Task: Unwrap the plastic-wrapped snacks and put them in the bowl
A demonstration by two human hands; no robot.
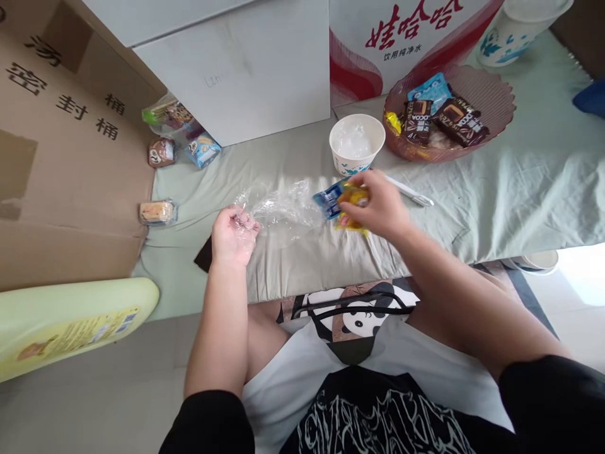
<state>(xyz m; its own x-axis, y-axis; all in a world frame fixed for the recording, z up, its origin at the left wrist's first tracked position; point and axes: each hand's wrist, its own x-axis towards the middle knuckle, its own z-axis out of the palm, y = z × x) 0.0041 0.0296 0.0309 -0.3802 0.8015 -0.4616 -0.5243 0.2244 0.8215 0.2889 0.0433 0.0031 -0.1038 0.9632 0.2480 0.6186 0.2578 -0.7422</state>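
My left hand (233, 236) is closed on one end of a clear plastic bag (283, 211) that lies crumpled on the pale green cloth (520, 183). At the bag's other end my right hand (378, 205) pinches a few small snack packets (341, 203), blue and yellow ones. Just behind that hand stands a white paper cup (357, 144) with clear plastic inside. A white pen-like stick (410, 192) lies to the right of my right hand.
A pink ribbed bowl (491, 101) at the back right holds several cocoa and blue snack packs. More wrapped snacks (163, 151) lie at the left by a large cardboard box (61, 145). A white box (246, 69) and a red-printed carton (401, 38) stand behind.
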